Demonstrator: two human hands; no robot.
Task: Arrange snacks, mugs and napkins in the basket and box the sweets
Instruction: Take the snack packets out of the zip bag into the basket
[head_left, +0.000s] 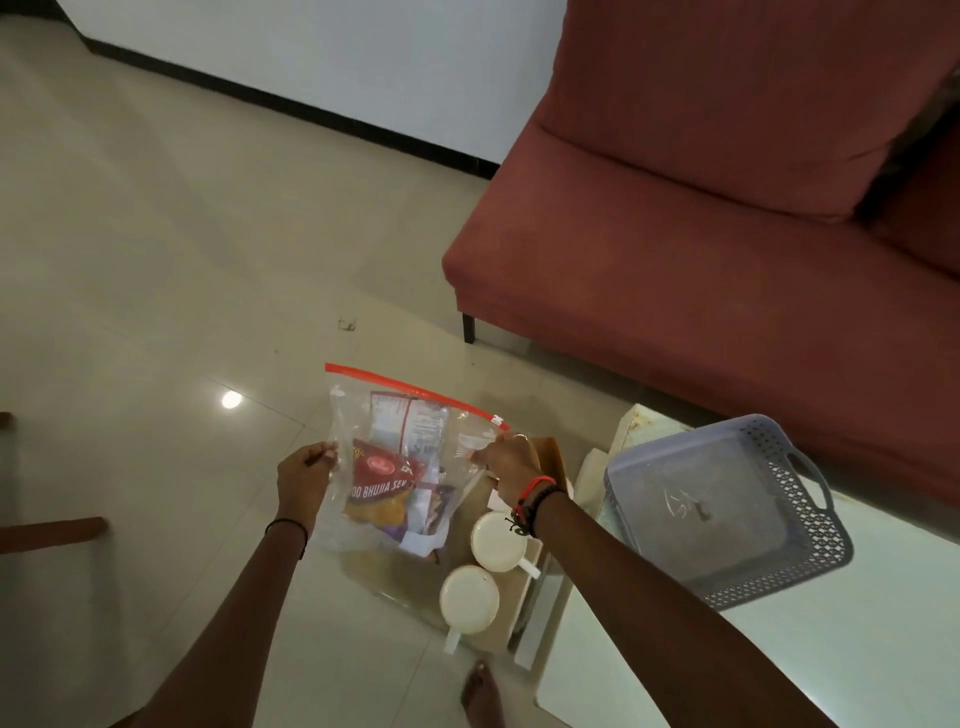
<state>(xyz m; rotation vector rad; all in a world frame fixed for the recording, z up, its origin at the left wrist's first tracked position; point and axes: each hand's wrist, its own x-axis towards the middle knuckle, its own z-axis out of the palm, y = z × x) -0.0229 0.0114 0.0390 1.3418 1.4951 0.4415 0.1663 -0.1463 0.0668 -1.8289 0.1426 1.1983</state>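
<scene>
I hold a clear zip bag (400, 415) with a red seal strip above the floor. It contains several snack packets, among them a red and orange one (382, 480). My left hand (304, 480) pinches the bag's left edge and my right hand (511, 462) grips its right edge. Below the bag, two white mugs (496, 540) (469, 597) stand on a low brown surface (395, 571). A grey perforated plastic basket (727, 509) sits on the white table (857, 649) at the right, with only a small scrap visible inside.
A red sofa (701, 234) stands behind the table. Shiny tiled floor (156, 286) spreads to the left. A wooden furniture piece (52, 530) pokes in at the left edge. My bare foot (483, 696) shows at the bottom.
</scene>
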